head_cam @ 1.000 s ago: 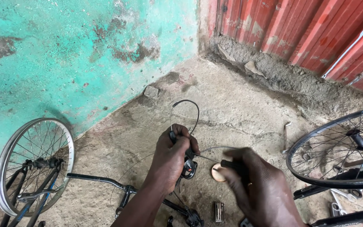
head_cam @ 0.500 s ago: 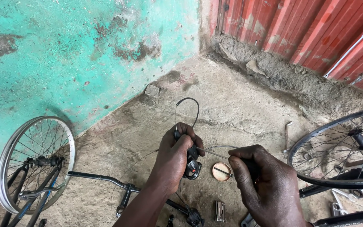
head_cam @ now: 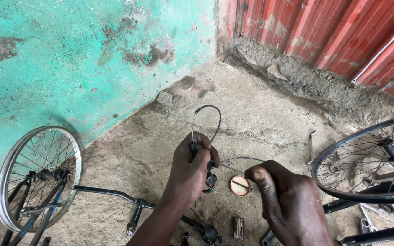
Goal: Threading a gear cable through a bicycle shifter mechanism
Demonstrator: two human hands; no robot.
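Observation:
My left hand (head_cam: 191,168) is closed around a small black brake or shifter lever (head_cam: 210,181), from which a black cable housing (head_cam: 209,114) loops upward. My right hand (head_cam: 283,200) pinches a thin bare steel cable (head_cam: 233,167) that runs from the lever toward it and curves away to the right. Below the cable, on the concrete floor, lies a small round tin lid (head_cam: 240,185).
A silver-rimmed bicycle wheel (head_cam: 35,175) in a fork stands at the left, with a black handlebar (head_cam: 115,196) lying beside it. A black-rimmed wheel (head_cam: 365,159) is at the right. A metal tool (head_cam: 311,146), a multi-tool (head_cam: 238,228) and wrenches (head_cam: 375,212) lie on the floor. Turquoise wall behind, red corrugated sheet at right.
My right hand has drawn slightly right and down along the bare cable, pulling it straighter from the lever. My left hand keeps its grip on the lever with little movement.

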